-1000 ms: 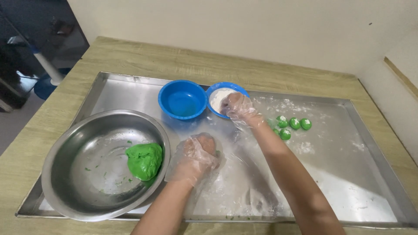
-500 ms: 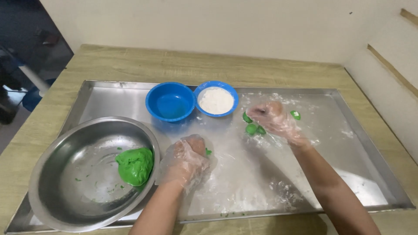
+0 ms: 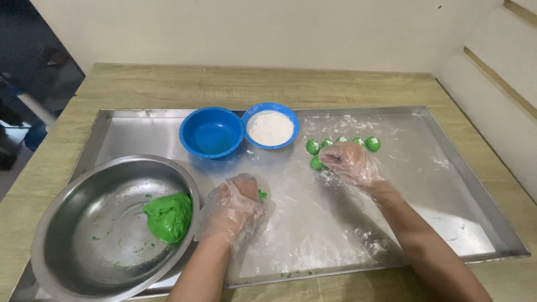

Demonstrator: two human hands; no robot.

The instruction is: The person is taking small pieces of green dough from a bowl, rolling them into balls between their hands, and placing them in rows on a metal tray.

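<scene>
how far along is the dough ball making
Done: about six small green balls sit on the floured metal tray. In hand: the left hand closes over a bit of green dough; the right hand rests by the balls. Left: a large green dough lump lies in the steel bowl.

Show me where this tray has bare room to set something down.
The tray's right side, past the dough balls and right hand, is bare apart from flour dust. So is the near edge between both forearms. It is crowded on the left: steel bowl, two blue bowls, and left hand.
</scene>
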